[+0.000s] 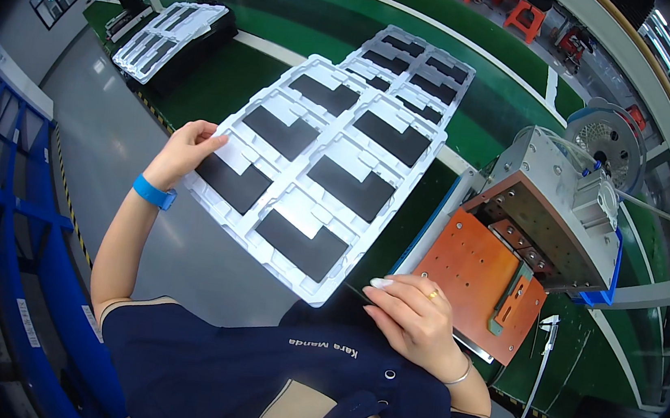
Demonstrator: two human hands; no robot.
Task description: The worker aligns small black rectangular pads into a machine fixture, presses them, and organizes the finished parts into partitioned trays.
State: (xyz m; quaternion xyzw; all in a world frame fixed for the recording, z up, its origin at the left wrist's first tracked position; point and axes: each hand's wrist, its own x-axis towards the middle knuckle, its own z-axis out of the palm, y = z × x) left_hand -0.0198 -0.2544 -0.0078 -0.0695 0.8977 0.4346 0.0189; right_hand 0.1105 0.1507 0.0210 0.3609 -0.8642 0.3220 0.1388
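A white moulded tray [318,171] with two rows of recessed pockets, each filled by a flat black rectangular pad, is held tilted above the green work surface [226,75], just left of the metal press fixture with its orange plate [471,276]. Its left edge is pinched by the left hand [186,152], fingers closed on the rim, while its near corner is met by the loosely curled fingers of the right hand [414,315]. A second tray [415,66] is seen beyond the held tray.
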